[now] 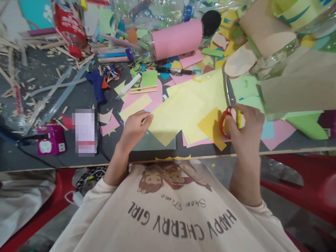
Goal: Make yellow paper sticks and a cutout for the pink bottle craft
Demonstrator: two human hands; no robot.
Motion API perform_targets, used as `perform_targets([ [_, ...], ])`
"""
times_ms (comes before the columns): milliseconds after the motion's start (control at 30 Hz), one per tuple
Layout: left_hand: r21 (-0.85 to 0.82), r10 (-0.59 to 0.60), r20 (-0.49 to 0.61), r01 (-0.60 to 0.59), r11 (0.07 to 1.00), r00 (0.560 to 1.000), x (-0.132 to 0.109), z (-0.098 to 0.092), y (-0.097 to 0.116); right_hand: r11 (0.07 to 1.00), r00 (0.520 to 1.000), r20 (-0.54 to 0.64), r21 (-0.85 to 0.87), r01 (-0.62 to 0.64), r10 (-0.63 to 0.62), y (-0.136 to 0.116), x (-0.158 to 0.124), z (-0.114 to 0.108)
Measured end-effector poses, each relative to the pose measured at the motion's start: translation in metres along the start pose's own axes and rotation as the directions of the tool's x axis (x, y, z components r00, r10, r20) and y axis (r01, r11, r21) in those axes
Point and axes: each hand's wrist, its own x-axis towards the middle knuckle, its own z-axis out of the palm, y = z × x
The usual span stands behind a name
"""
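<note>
My left hand (138,126) is closed, its thumb and finger pinched at the left corner of a pale yellow paper sheet (189,108). In my right hand (246,122) is a pair of scissors (230,91) with red and yellow handles. Their blades point away from me and look closed, lying over the right edge of the sheet. Below the scissors rests an orange-yellow paper piece (212,124). Pink paper (154,99) shows from under the pale yellow sheet, with two thin sticks and a yellow strip on it.
A blue glue gun (97,85) and a white marker (128,86) lie to the left. Behind are a pink-wrapped bottle (177,38), a black pen (174,70) and a red-labelled bottle (69,26). Wood splinters litter the left; a purple box (51,140) sits near the edge.
</note>
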Motion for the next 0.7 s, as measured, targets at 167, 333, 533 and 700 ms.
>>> perform_targets([
  [167, -0.304, -0.118, -0.193, 0.055, 0.951, 0.974, 0.001, 0.007, 0.0, 0.978, 0.982, 0.074, -0.126, -0.165, 0.175, 0.04, -0.023, 0.002],
  [333, -0.551, -0.296, -0.157, 0.165, 0.818, 0.942, 0.007, 0.021, -0.008, 0.956, 0.959, 0.088, -0.148, -0.254, 0.268, 0.04, -0.019, 0.008],
  [533, -0.593, -0.209, -0.07, 0.128, 0.795, 0.975, 0.013, 0.034, -0.025, 0.931, 0.913, 0.247, -0.255, -0.261, 0.324, 0.029, 0.01, 0.003],
  [700, -0.367, -0.074, -0.257, -0.027, 0.93, 0.964, 0.008, 0.039, -0.026, 0.907, 0.905, 0.19, -0.267, -0.326, 0.382, 0.025, 0.021, 0.006],
])
